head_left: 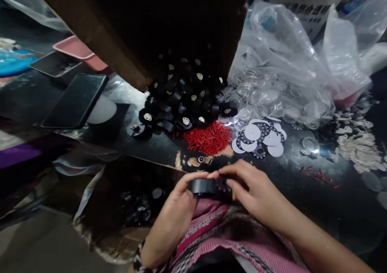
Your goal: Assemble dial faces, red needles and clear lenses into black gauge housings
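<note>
My left hand [180, 200] is closed around a round black casing [203, 186], held on edge low in front of my lap. My right hand [249, 184] pinches a dark patterned piece [223, 184] that looks like a printed dial, right beside the casing. Whether the two pieces touch is hidden by my fingers. Just beyond my hands lie a pile of thin red pointers [208, 138], a small round part [201, 159] and a stack of white-backed dials [252, 132], some with their black printed faces up.
A cardboard box [121, 35] on its side spills black casings [181, 99]. Clear round covers [260, 91] spill from a plastic bag at the right. Small beige parts [356, 144] lie far right. A phone [75, 99] leans at the left. Below the table edge, an open bag [111, 244] holds dark pieces.
</note>
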Motion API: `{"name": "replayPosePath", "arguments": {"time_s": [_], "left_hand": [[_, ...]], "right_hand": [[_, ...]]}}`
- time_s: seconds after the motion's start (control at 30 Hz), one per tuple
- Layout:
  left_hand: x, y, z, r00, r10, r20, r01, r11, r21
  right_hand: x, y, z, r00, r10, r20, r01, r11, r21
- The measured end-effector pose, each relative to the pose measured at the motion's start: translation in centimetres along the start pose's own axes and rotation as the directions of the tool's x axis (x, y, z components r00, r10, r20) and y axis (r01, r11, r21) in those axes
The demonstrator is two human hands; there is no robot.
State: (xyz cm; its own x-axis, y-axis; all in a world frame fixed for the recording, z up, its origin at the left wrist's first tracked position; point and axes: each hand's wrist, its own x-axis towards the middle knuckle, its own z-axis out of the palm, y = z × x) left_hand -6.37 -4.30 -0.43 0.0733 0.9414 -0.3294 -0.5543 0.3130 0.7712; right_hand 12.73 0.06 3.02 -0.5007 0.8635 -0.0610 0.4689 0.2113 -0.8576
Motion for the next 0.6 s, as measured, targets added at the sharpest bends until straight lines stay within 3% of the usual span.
{"name": "replayPosePath", "arguments": {"time_s": [0.1,0.2,0.3,0.37,0.47,0.6], "left_hand": [[0.8,-0.9,1.4,0.997,0.072,-0.015,-0.073,0.997,-0.039],[1.3,-1.4,2.0,0.993,0.110,-0.048,-0.113,0.990,-0.081],[1.5,-1.5,1.9,0.989,0.140,-0.056,-0.145,0.983,-0.114],[1.9,-1.4,2.0,0.986,0.128,-0.110,-0.141,0.983,-0.116],[2.7,-1.2,2.6,0.981,0.000,-0.196,-0.022,0.994,-0.111],[3.5,-1.6,4.0,0.978,-0.139,-0.153,0.120,0.985,-0.127]], "right_hand": [[0.6,0.9,-0.7,0.994,0.067,-0.086,-0.054,0.988,0.148],[1.2,2.1,0.0,0.958,0.221,-0.183,-0.130,0.903,0.410],[1.5,2.6,0.0,0.932,0.290,-0.216,-0.157,0.863,0.480],[1.4,2.6,-0.7,0.947,0.238,-0.215,-0.140,0.910,0.391],[1.1,2.5,-2.1,0.964,0.081,-0.254,-0.053,0.992,0.116],[0.7,1.8,-3.2,0.978,-0.024,-0.209,0.013,0.998,-0.058]]}}
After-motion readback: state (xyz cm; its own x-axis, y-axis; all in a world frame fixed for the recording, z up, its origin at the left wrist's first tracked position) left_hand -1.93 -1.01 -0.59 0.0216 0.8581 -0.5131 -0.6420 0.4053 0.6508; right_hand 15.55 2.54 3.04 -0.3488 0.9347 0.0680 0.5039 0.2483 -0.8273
